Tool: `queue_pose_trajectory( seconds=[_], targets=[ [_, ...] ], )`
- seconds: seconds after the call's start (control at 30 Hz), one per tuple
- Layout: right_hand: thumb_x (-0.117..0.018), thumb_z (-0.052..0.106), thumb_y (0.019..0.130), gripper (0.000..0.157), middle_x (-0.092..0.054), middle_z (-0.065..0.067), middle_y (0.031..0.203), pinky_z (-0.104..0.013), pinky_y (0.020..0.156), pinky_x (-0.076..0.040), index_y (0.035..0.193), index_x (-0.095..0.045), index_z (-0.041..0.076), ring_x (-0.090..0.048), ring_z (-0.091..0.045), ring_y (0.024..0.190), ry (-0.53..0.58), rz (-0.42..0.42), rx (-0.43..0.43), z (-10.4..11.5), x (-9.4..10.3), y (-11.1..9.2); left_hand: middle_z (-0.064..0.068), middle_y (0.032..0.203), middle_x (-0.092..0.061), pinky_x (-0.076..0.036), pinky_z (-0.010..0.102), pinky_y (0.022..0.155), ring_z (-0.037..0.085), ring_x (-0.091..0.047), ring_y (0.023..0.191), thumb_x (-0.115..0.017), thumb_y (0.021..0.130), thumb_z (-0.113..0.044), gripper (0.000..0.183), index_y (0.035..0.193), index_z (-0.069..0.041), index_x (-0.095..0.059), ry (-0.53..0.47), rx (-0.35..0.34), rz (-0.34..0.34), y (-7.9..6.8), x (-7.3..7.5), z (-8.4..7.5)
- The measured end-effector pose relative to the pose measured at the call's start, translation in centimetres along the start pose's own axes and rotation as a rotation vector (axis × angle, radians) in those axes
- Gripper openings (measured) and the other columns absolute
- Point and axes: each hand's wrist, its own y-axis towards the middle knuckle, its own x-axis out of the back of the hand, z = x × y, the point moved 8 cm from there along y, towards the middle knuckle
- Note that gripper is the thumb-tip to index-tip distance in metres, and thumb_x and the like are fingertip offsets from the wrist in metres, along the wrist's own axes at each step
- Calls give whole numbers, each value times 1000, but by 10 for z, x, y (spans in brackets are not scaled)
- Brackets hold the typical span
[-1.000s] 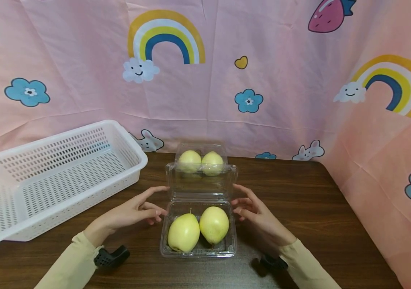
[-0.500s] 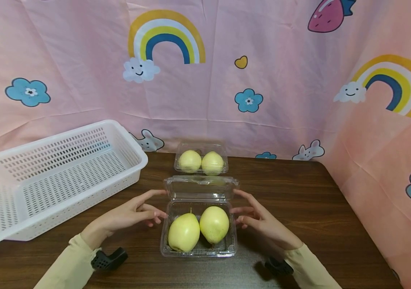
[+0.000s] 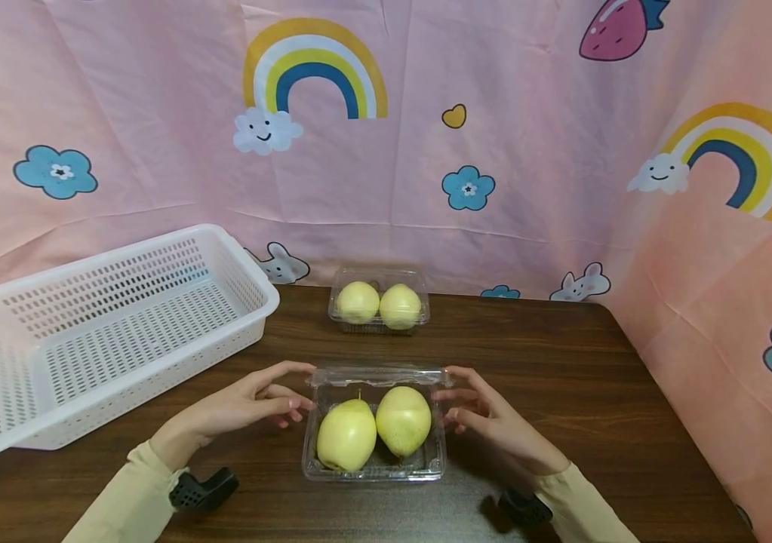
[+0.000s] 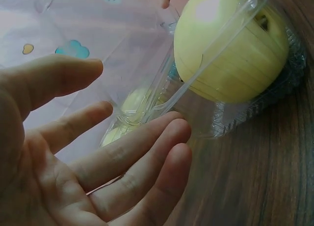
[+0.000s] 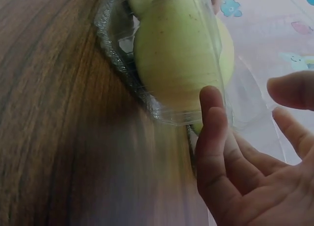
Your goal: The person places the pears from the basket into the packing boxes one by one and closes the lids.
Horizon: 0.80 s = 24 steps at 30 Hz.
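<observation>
Two yellow-green pears point(image 3: 346, 435) point(image 3: 403, 421) lie side by side in a clear plastic clamshell box point(image 3: 373, 476) on the table before me. Its hinged lid point(image 3: 380, 375) is raised and tilts forward, so it looks nearly edge-on in the head view. At the lid's left corner is the index finger of my left hand point(image 3: 239, 407); the other fingers are loosely extended by the box's side. My right hand point(image 3: 497, 426) mirrors this at the right corner, fingers relaxed. Both wrist views show spread fingers beside the clear plastic, a pear point(image 4: 230, 47) behind it.
Behind stands another clear clamshell box point(image 3: 379, 277) with two pears inside. A white perforated plastic basket point(image 3: 148, 377) occupies the table's left side. Pink patterned cloth point(image 3: 386, 173) hangs along the back and right of the dark wooden table point(image 3: 562, 362).
The lid has swung from nearly upright toward me, its free edge coming down. Both index fingers moved with it, and the rear box's pears are no longer seen through it.
</observation>
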Motion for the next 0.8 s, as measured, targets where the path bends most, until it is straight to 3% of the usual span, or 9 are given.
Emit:
queue_pose_trajectory(
  seconds=[0.2,0.53,0.8],
  targets=[
    [-50,2,99,41,-41,-26,135,-41,72,-53,138,-38,4,-64,-30,93,-32,-17,4,0,0,0,20,115,-65,-51,40,82,41,-61,101,-53,100,-13,44,141,-4,-40,4,-2,-9,-1,-1,-1],
    [-53,4,99,33,-48,-28,130,-37,70,-53,130,-45,-3,-60,-21,89,-14,-33,-22,-4,-1,0,25,120,-61,-52,38,82,33,-62,101,-53,100,-12,37,134,2,-46,-2,-6,-1,-1,-3,-2],
    [-52,2,98,31,-48,-27,126,-35,71,-53,128,-48,-7,-62,-20,89,-39,-54,-57,-6,-1,0,27,122,-58,-53,38,81,37,-61,102,-52,101,-14,37,132,6,-47,2,4,-4,-1,-5,2]
  ],
)
